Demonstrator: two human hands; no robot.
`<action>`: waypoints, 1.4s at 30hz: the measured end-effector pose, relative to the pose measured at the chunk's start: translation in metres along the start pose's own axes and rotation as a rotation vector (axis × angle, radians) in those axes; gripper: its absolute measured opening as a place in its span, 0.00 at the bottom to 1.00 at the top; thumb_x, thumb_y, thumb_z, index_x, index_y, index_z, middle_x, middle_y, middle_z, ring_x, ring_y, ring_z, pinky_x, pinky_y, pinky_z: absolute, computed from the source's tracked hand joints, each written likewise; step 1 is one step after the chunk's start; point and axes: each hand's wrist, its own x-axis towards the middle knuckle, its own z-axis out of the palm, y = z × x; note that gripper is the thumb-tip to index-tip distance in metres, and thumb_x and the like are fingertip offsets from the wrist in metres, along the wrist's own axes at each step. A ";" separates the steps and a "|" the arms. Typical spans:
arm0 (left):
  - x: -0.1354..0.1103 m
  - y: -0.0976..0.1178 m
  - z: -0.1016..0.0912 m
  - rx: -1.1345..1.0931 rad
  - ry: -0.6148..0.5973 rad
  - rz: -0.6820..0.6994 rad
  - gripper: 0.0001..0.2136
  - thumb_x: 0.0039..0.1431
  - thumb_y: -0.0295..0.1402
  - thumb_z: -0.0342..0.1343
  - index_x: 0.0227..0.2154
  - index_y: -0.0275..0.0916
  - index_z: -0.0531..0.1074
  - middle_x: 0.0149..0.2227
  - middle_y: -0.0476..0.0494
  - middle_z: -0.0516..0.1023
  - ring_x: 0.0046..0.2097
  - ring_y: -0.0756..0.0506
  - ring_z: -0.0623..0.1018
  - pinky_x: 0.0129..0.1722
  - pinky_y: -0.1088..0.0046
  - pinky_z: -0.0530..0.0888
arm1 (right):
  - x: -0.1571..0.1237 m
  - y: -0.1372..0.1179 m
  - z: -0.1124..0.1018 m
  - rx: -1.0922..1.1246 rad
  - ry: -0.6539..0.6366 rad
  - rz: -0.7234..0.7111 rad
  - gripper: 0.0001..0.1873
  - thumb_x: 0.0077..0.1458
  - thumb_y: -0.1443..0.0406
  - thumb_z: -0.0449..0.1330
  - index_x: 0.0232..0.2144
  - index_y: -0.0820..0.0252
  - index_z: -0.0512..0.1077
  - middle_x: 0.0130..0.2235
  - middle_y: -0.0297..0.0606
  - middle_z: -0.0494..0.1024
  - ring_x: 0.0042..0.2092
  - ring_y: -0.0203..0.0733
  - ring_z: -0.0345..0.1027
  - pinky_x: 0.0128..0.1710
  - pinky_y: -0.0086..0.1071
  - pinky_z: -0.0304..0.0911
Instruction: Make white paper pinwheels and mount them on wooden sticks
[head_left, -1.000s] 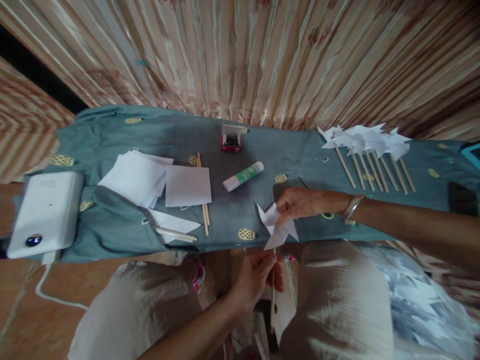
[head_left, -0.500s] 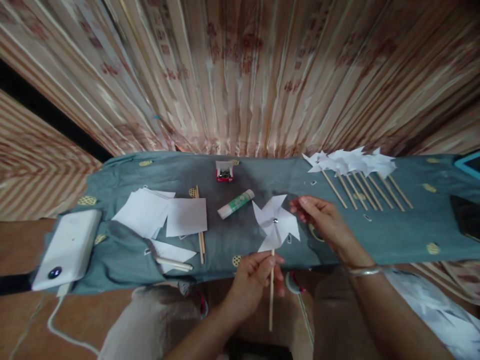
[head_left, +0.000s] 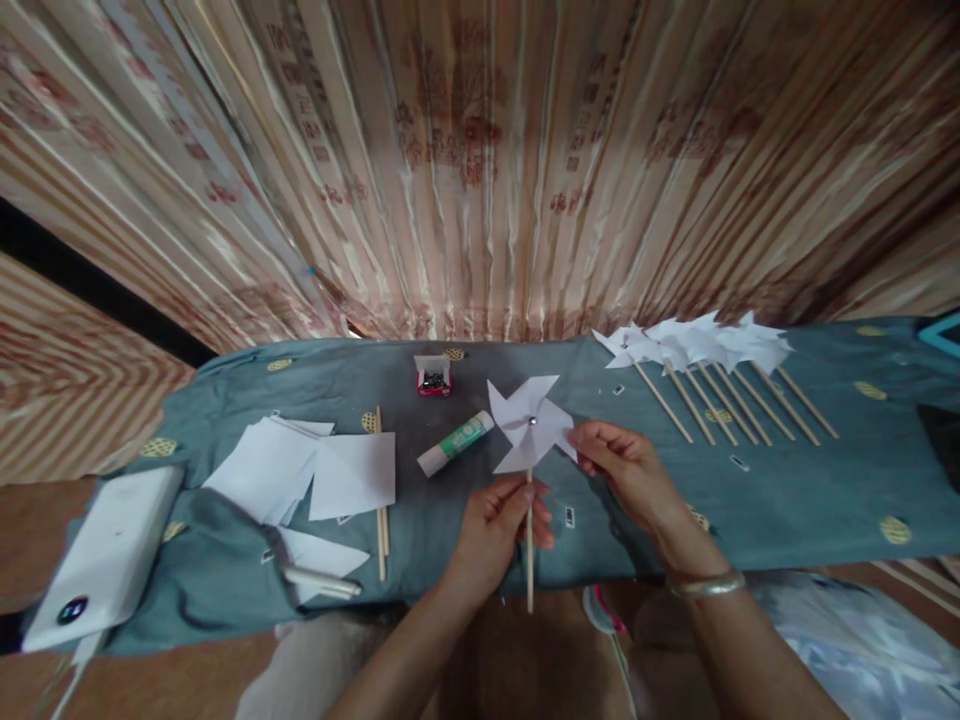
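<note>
A white paper pinwheel (head_left: 525,418) with a silver pin at its centre stands upright on a thin wooden stick. My left hand (head_left: 495,525) is closed around that stick just under the paper blades. At the right blade, my right hand (head_left: 619,465) pinches the paper edge between thumb and fingers. A glue stick (head_left: 455,443) with a green label lies left of the pinwheel. Behind it sits a small red box (head_left: 433,377) of metal pins, its lid up.
Several finished pinwheels (head_left: 697,345) lie in a row at the back right. White paper squares (head_left: 352,475) and wooden sticks (head_left: 383,540) are on the left, beside a white power bank (head_left: 112,555) with a cable. A green cloth (head_left: 645,390) covers the table; a curtain (head_left: 465,200) hangs behind.
My right hand has closed on a blade, where before it hovered beside the pinwheel. The pinwheel and my left hand have shifted slightly up and left. The camera view has tilted too.
</note>
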 end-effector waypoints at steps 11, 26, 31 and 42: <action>0.007 0.002 -0.004 -0.035 0.067 0.027 0.21 0.40 0.50 0.66 0.27 0.34 0.75 0.22 0.49 0.75 0.19 0.52 0.73 0.23 0.75 0.72 | -0.003 0.009 0.021 0.033 -0.142 -0.016 0.22 0.38 0.47 0.70 0.19 0.60 0.74 0.21 0.32 0.73 0.22 0.31 0.57 0.23 0.28 0.52; 0.007 -0.002 -0.004 -0.020 0.029 0.002 0.22 0.41 0.51 0.66 0.26 0.35 0.74 0.21 0.50 0.75 0.20 0.50 0.73 0.24 0.74 0.73 | -0.005 0.012 0.022 0.102 -0.355 -0.029 0.18 0.45 0.52 0.69 0.23 0.62 0.75 0.23 0.33 0.75 0.26 0.34 0.65 0.28 0.29 0.60; 0.004 -0.001 -0.003 0.020 0.014 -0.021 0.22 0.41 0.52 0.65 0.20 0.35 0.73 0.19 0.49 0.73 0.19 0.51 0.72 0.25 0.73 0.73 | -0.008 0.011 0.027 0.155 -0.434 0.048 0.20 0.40 0.51 0.71 0.23 0.61 0.74 0.19 0.31 0.74 0.22 0.33 0.64 0.24 0.29 0.60; 0.004 0.000 -0.003 0.006 0.026 -0.057 0.25 0.36 0.54 0.67 0.24 0.34 0.74 0.21 0.46 0.76 0.20 0.50 0.74 0.24 0.73 0.74 | -0.007 0.014 0.030 0.195 -0.375 0.089 0.18 0.41 0.54 0.71 0.21 0.62 0.74 0.18 0.31 0.73 0.21 0.32 0.62 0.23 0.27 0.56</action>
